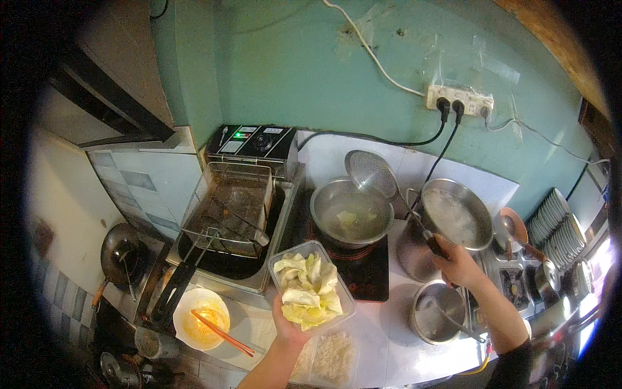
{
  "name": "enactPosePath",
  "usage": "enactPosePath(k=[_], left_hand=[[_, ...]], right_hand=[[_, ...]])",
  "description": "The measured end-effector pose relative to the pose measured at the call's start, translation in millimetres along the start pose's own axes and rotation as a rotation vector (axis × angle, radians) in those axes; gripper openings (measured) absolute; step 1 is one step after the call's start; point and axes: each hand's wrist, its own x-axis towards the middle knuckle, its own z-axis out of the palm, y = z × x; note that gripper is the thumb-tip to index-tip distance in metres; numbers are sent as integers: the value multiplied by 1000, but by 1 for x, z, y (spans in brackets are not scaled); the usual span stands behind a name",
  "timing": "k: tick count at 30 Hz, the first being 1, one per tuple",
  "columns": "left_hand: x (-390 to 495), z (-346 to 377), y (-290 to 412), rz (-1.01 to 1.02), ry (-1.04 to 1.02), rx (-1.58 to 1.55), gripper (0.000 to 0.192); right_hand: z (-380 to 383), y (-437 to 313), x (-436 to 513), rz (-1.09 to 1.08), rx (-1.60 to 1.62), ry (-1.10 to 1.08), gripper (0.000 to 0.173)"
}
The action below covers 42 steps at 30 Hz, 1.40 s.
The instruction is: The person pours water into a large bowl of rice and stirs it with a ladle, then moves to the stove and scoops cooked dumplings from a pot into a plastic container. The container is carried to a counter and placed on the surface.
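Observation:
My left hand holds a clear plastic container filled with pale green cabbage leaves. In my right hand is the dark handle of a mesh skimmer. Its round head tilts over the back right rim of a metal pot. A few pale pieces, seemingly leaves, lie in the liquid inside that pot, which stands on a black electric cooktop. Beneath the held container, another clear container with what looks like cooked rice sits on the counter.
Left of the pot stands a deep fryer with a wire basket. A white bowl holds orange chopsticks and yellow residue. At right are a tall pot of cloudy liquid, a smaller pot and stacked plates.

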Motion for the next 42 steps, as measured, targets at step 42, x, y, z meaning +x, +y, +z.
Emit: enactPosePath(k=[42], left_hand=[[3, 4, -6, -48, -90, -102, 57]], right_hand=[[28, -23, -12, 165, 765, -80, 27]])
